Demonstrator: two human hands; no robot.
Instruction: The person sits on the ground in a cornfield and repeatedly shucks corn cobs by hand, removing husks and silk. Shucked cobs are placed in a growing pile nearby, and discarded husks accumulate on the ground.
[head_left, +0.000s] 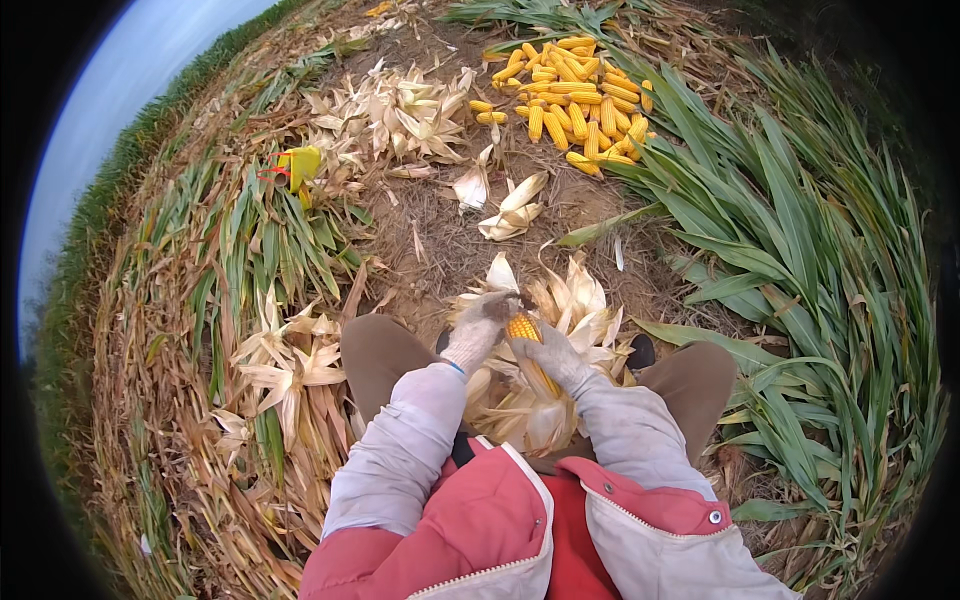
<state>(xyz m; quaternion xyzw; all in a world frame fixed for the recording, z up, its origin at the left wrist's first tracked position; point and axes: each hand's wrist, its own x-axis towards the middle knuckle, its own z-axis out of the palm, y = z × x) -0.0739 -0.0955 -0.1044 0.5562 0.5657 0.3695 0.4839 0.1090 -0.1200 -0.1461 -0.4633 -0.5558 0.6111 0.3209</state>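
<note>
Both my hands wear pale knit work gloves and meet between my bent knees. My right hand (551, 352) is closed around a yellow ear of corn (523, 327), whose kernels show above and below the glove. At the ear's upper end is my left hand (484, 319), its fingers closed beside the dark tip and a pale husk leaf (501, 273); what exactly they pinch is hidden. Peeled husks (574, 292) lie beneath and around the hands. Farther ahead on the soil are unhusked ears (517, 208).
A heap of husked yellow ears (581, 97) lies ahead to the right. A pile of dry husks (412, 112) is ahead to the left, near a yellow bag-like object (302, 166). Green corn stalks (780, 217) lie along the right, dry stalks (202, 480) along the left.
</note>
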